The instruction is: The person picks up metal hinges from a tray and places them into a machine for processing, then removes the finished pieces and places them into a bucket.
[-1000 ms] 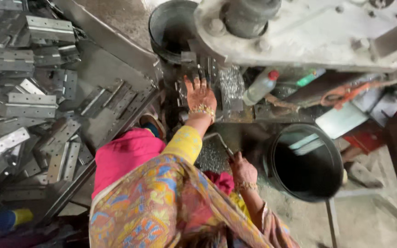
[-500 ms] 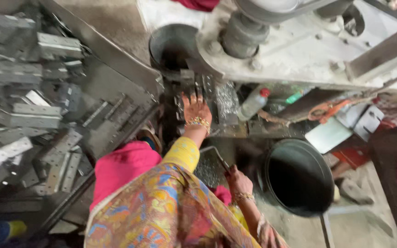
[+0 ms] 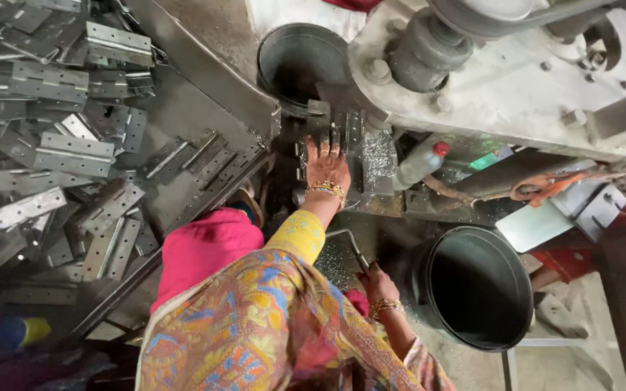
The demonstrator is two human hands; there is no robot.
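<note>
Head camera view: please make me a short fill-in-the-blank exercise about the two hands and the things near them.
1. The left hand lies flat on the metal bed of the ____, among small shiny metal bits.
2. The right hand grips the edge of a flat metal ____, beside the empty round black bucket.
3. The tray at the person's left is piled with grey metal ____.
4. The plastic bottle near the left hand has a ____ cap.

Missing words: machine; tray; hinges; red
</note>
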